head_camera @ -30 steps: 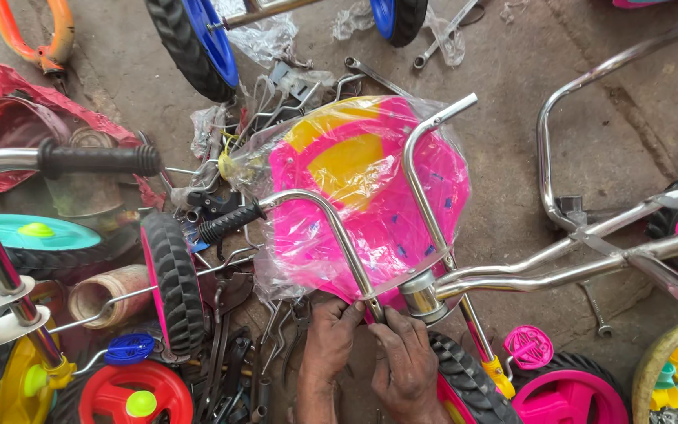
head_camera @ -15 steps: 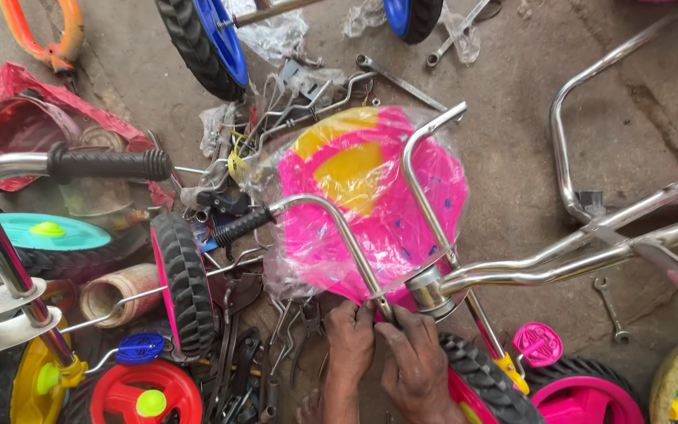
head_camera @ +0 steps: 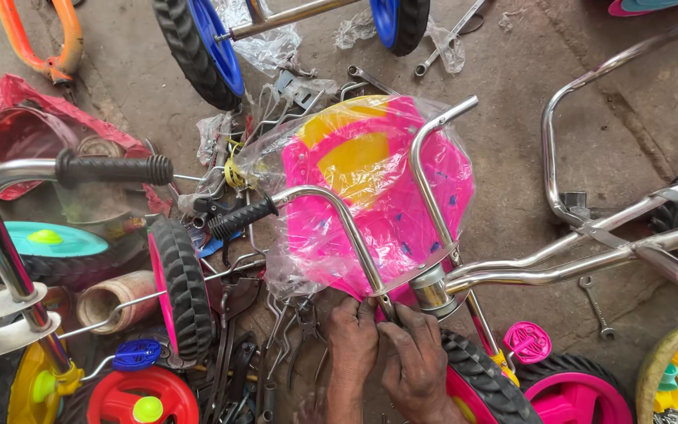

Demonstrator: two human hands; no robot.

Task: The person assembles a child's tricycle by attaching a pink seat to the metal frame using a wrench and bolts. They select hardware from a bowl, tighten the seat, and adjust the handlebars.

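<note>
head camera, looking steeply down, close overhead

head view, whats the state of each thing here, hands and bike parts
left hand: gripping the base of the chrome handlebar
right hand: pressed there too, beside the left
chrome handlebar: one end bare, one with a black grip
pink seat: wrapped in clear plastic
spanner: lying loose on the floor

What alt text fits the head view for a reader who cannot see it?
Two hands, left hand and right hand, grip the base of a chrome handlebar on a small cycle, in front of a pink and yellow plastic-wrapped seat. Wheels, frames and wrenches lie on the concrete floor.
</note>
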